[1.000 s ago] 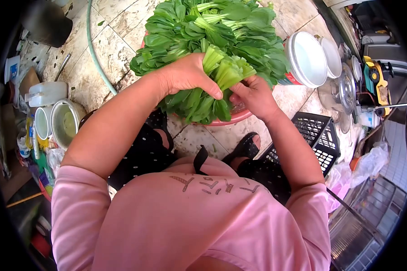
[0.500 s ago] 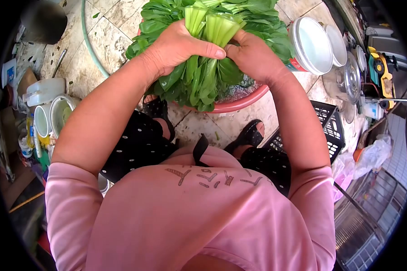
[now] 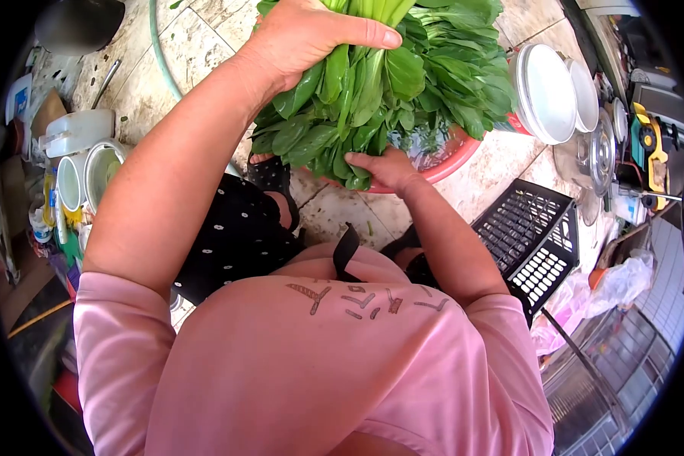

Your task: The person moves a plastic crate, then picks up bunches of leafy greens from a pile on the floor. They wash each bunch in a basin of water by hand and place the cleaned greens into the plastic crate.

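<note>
Since half a second ago the right hand (image 3: 387, 167) has let go of the stalks and dropped to the bottom of the bunch of green bok choy with pale stems (image 3: 357, 91), while the left hand (image 3: 311, 34) has lifted that bunch higher. The left hand is clamped around the stalk ends, thumb across the front, and the leaves hang down over the near edge of the round red plastic basin (image 3: 463, 156). The right hand lies against the lowest leaf tips just above the rim; whether it pinches a leaf I cannot tell, since the leaves cover its fingertips. The hands are well apart, one above the other.

More loose green bok choy (image 3: 471, 61) fills the basin behind the bunch, with water showing beneath. Two white lidded plastic buckets (image 3: 543, 91) stand just beside the basin on the right, and a black slotted plastic crate (image 3: 532, 235) sits by the right forearm. A pale green hose (image 3: 159, 61) runs over the tiled floor (image 3: 205, 38) beyond the left arm.
</note>
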`<state>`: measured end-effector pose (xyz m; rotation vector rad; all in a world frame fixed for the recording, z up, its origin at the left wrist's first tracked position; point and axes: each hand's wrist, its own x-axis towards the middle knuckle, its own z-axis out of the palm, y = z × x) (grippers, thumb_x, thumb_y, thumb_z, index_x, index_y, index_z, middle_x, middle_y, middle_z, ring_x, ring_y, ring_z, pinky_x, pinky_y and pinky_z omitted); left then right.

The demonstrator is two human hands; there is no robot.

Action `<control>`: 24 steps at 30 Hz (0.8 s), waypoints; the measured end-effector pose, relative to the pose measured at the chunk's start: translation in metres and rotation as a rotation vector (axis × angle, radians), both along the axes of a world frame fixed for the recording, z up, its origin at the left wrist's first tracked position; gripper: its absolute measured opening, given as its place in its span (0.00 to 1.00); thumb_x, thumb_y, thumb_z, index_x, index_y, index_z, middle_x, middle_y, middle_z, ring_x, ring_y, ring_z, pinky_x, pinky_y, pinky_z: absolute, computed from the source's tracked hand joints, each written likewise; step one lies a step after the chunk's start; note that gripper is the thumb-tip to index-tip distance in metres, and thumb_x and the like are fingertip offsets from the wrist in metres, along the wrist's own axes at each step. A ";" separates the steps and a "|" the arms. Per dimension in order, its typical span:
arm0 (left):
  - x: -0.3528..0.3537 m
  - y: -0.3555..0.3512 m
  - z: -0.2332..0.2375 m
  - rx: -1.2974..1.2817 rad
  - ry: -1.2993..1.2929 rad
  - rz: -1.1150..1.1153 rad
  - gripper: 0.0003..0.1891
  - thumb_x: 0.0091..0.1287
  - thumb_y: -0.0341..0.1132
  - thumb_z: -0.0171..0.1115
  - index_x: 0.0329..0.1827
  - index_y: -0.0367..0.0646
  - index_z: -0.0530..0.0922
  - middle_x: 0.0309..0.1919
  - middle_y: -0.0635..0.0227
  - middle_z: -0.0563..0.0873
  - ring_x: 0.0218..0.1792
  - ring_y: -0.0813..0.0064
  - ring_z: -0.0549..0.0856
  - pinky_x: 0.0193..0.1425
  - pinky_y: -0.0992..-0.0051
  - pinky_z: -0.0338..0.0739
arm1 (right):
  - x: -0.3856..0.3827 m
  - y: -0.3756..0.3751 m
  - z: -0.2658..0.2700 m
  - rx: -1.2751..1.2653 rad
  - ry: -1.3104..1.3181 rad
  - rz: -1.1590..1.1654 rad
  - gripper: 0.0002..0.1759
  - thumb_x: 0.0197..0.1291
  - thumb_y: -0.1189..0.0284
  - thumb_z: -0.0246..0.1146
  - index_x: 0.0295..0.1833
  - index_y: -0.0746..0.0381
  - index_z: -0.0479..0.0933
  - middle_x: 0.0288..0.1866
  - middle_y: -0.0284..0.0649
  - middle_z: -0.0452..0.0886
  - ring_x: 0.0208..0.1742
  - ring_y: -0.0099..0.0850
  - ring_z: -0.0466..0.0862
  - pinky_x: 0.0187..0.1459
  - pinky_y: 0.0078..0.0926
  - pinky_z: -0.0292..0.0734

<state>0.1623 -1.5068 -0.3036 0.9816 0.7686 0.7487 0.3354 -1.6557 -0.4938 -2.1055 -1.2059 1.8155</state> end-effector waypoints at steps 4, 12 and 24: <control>0.001 -0.002 0.000 0.018 -0.056 -0.024 0.21 0.55 0.19 0.70 0.54 0.36 0.80 0.40 0.65 0.85 0.38 0.74 0.85 0.43 0.75 0.82 | -0.021 -0.007 0.001 0.188 -0.214 -0.097 0.33 0.48 0.55 0.71 0.54 0.68 0.78 0.47 0.52 0.85 0.51 0.43 0.84 0.55 0.30 0.76; -0.006 -0.004 0.007 0.025 -0.064 -0.042 0.21 0.56 0.19 0.69 0.54 0.36 0.79 0.41 0.64 0.85 0.39 0.74 0.85 0.44 0.75 0.83 | 0.075 0.014 0.065 -0.070 -0.059 0.182 0.26 0.45 0.73 0.73 0.52 0.68 0.79 0.40 0.44 0.86 0.37 0.33 0.85 0.40 0.28 0.81; -0.004 -0.001 0.003 0.033 -0.085 -0.113 0.25 0.55 0.19 0.71 0.57 0.37 0.78 0.47 0.64 0.85 0.45 0.73 0.85 0.51 0.74 0.82 | 0.109 0.035 0.082 0.257 -0.946 0.843 0.24 0.54 0.57 0.64 0.53 0.59 0.79 0.50 0.53 0.82 0.53 0.46 0.82 0.55 0.40 0.76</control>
